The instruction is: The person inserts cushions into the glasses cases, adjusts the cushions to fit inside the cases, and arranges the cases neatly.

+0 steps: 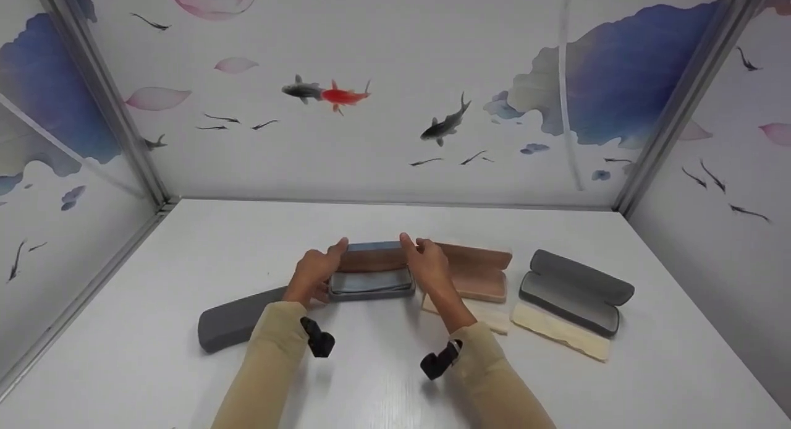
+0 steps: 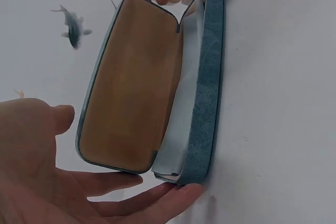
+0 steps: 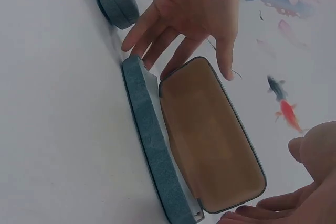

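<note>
A blue glasses case [image 1: 374,261] with a brown lining stands with its lid raised between my two hands on the white table [image 1: 371,379]. A folded pale-blue cloth [image 2: 186,93] lies in its base. My left hand [image 1: 314,273] is at the case's left end, its fingers nearly straight against that end and the thumb held apart from the lid [image 2: 126,87]. At the opposite end, my right hand [image 1: 428,265] has its fingers extended beside the lid, its thumb also apart in the right wrist view.
To the left lies a closed dark glasses case [image 1: 228,322], partly behind the left sleeve. Right of my hands are an open brown-lined case [image 1: 479,284] and an open grey case [image 1: 571,299]. Cream cloths [image 1: 559,331] lie in front of them. Printed panels [image 1: 395,58] enclose the table.
</note>
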`<act>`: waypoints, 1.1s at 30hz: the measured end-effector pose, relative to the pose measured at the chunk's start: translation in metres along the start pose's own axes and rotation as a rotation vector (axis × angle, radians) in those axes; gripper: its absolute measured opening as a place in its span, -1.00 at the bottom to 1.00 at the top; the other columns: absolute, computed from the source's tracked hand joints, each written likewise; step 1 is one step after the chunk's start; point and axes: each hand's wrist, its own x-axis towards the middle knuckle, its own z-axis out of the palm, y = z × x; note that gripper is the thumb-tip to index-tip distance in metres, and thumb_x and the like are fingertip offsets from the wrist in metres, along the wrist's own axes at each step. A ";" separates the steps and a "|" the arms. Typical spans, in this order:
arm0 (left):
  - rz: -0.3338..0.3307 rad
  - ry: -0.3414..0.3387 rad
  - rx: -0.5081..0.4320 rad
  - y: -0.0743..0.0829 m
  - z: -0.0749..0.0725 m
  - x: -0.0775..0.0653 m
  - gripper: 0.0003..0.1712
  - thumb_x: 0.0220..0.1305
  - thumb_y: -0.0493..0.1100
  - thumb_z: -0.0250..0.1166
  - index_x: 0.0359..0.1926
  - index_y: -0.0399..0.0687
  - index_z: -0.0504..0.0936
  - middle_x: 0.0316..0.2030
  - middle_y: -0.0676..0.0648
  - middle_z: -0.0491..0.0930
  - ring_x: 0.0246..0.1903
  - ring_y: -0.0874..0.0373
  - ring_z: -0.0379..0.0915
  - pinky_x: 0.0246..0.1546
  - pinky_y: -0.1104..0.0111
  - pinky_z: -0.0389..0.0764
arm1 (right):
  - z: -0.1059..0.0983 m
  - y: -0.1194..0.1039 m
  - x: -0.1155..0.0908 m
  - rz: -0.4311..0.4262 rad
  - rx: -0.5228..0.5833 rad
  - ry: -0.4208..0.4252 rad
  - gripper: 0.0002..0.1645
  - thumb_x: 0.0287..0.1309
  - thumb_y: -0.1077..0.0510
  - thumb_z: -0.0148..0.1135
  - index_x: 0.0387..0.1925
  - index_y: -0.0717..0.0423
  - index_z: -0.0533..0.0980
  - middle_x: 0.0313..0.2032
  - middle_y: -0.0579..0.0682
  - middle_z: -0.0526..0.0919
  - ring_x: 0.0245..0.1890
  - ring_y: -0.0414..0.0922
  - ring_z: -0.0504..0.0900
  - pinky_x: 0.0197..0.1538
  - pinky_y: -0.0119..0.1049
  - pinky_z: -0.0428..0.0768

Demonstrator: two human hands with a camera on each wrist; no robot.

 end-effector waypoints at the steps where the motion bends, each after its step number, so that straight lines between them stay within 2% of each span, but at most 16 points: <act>1: -0.001 -0.002 -0.004 0.000 0.001 0.001 -0.03 0.46 0.36 -0.06 0.43 -0.44 0.18 0.18 -0.42 0.43 0.09 -0.29 0.54 -0.08 0.05 0.72 | 0.000 0.000 0.001 0.020 0.004 -0.012 -0.16 0.45 -0.30 -0.03 0.36 0.31 0.36 0.28 0.26 0.53 0.33 0.14 0.48 0.38 0.05 0.43; 7: -0.014 -0.008 -0.018 0.001 0.004 0.006 -0.02 0.47 0.34 -0.02 0.45 -0.45 0.13 0.18 -0.40 0.42 0.10 -0.24 0.53 -0.07 0.09 0.72 | -0.002 0.001 0.004 0.085 0.032 -0.037 -0.15 0.46 -0.33 -0.10 0.31 0.34 0.42 0.23 0.26 0.57 0.32 0.16 0.49 0.37 0.07 0.44; 13: -0.014 -0.035 -0.033 0.001 0.002 0.007 -0.05 0.48 0.30 -0.01 0.45 -0.44 0.12 0.21 -0.36 0.41 0.06 -0.17 0.52 0.07 0.07 0.64 | -0.001 0.002 0.007 0.068 0.010 -0.034 -0.16 0.47 -0.30 -0.07 0.27 0.39 0.42 0.18 0.30 0.58 0.24 0.17 0.55 0.31 0.06 0.49; 16: -0.004 -0.028 -0.025 0.000 -0.002 0.007 -0.08 0.48 0.29 0.01 0.43 -0.43 0.18 0.24 -0.34 0.41 0.04 -0.14 0.53 0.11 0.07 0.62 | -0.001 0.000 0.010 0.074 -0.009 -0.038 -0.19 0.46 -0.30 -0.04 0.23 0.38 0.44 0.03 0.24 0.64 0.08 0.08 0.62 0.19 -0.01 0.57; 18: 0.003 -0.027 -0.015 -0.002 -0.005 0.007 -0.09 0.47 0.29 0.02 0.42 -0.43 0.20 0.25 -0.34 0.41 0.04 -0.16 0.55 0.10 0.08 0.63 | 0.000 0.000 0.012 0.103 -0.002 -0.049 -0.22 0.45 -0.31 -0.03 0.15 0.35 0.49 -0.12 0.15 0.65 -0.09 0.00 0.62 0.03 -0.11 0.61; 20: 0.014 -0.029 0.001 -0.003 -0.008 0.008 -0.09 0.47 0.28 0.04 0.42 -0.44 0.20 0.26 -0.36 0.41 0.07 -0.17 0.56 0.08 0.10 0.65 | 0.000 0.000 0.013 0.136 0.011 -0.067 -0.24 0.44 -0.33 -0.03 0.07 0.32 0.51 -0.21 0.08 0.60 -0.19 -0.06 0.57 -0.11 -0.19 0.58; 22: 0.019 -0.030 0.021 -0.006 -0.011 0.008 -0.09 0.46 0.28 0.06 0.41 -0.46 0.21 0.25 -0.37 0.43 0.07 -0.18 0.58 0.03 0.13 0.67 | 0.002 0.000 0.014 0.159 0.012 -0.085 -0.21 0.42 -0.35 -0.04 0.09 0.33 0.50 -0.20 0.07 0.55 -0.20 -0.08 0.54 -0.16 -0.23 0.53; 23: 0.019 -0.026 0.031 -0.007 -0.012 0.008 -0.08 0.45 0.28 0.07 0.40 -0.47 0.23 0.24 -0.37 0.45 0.04 -0.16 0.60 -0.01 0.15 0.68 | 0.003 0.000 0.015 0.163 0.013 -0.092 -0.23 0.41 -0.36 -0.03 -0.02 0.32 0.52 -0.28 0.05 0.53 -0.27 -0.09 0.52 -0.21 -0.24 0.50; 27: 0.019 -0.018 0.037 -0.011 -0.016 0.009 -0.09 0.42 0.28 0.14 0.36 -0.48 0.29 0.18 -0.38 0.50 -0.02 -0.11 0.64 -0.08 0.19 0.69 | 0.006 0.000 0.015 0.167 -0.003 -0.099 -0.05 0.36 -0.37 0.06 0.30 0.43 0.34 -0.30 0.04 0.47 -0.30 -0.12 0.52 -0.21 -0.27 0.49; 29: 0.016 -0.012 0.035 -0.011 -0.016 0.009 -0.09 0.40 0.28 0.17 0.35 -0.47 0.31 0.17 -0.38 0.51 -0.04 -0.09 0.65 -0.06 0.19 0.68 | 0.006 0.001 0.016 0.161 -0.008 -0.106 -0.04 0.35 -0.37 0.08 0.29 0.44 0.33 -0.37 0.00 0.40 -0.37 -0.14 0.48 -0.25 -0.28 0.47; 30: 0.014 -0.012 0.034 -0.011 -0.016 0.009 -0.09 0.40 0.27 0.17 0.35 -0.47 0.32 0.17 -0.38 0.51 -0.02 -0.10 0.65 -0.03 0.17 0.68 | 0.005 0.001 0.016 0.158 -0.019 -0.107 0.00 0.35 -0.37 0.08 0.35 0.44 0.27 -0.34 0.01 0.40 -0.33 -0.14 0.49 -0.22 -0.27 0.46; 32: 0.013 -0.012 0.037 -0.011 -0.016 0.009 -0.11 0.40 0.26 0.18 0.34 -0.47 0.33 0.18 -0.38 0.51 -0.05 -0.08 0.65 -0.02 0.18 0.67 | 0.005 0.004 0.016 0.138 -0.042 -0.105 -0.12 0.35 -0.37 0.08 0.14 0.41 0.42 -0.41 -0.02 0.38 -0.39 -0.16 0.46 -0.24 -0.29 0.45; 33: 0.017 -0.012 0.043 -0.012 -0.015 0.008 -0.11 0.41 0.25 0.18 0.34 -0.48 0.33 0.17 -0.37 0.52 -0.08 -0.06 0.65 -0.04 0.19 0.67 | 0.005 0.006 0.017 0.123 -0.057 -0.105 -0.20 0.35 -0.37 0.07 -0.07 0.38 0.48 -0.49 -0.05 0.36 -0.47 -0.17 0.42 -0.29 -0.30 0.42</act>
